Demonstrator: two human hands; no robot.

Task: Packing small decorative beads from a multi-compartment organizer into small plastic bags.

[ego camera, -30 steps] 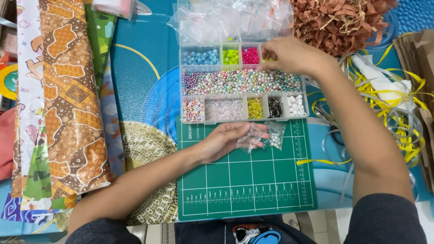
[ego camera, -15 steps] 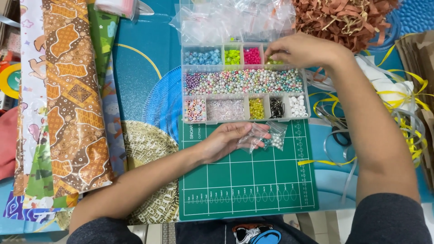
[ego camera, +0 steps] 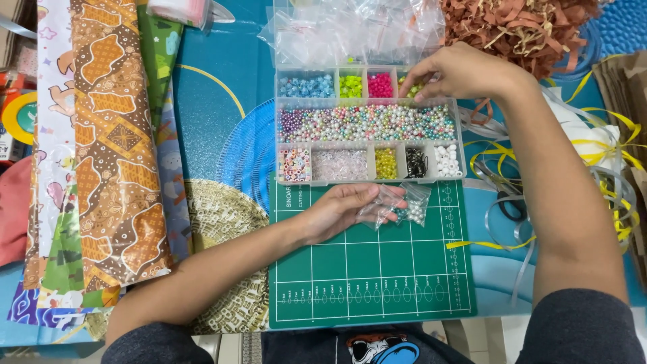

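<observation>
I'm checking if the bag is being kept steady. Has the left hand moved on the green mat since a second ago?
No. The left hand sits at the same spot on the cutting mat, just below the bead box.

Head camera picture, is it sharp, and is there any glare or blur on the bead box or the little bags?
In the head view the light is bright and even, with soft shadows only. The bead box and green cutting mat are sharp. The pile of clear bags above the box catches white glare, as does the small bag in the left hand. The right hand shows no clear motion blur.
</observation>
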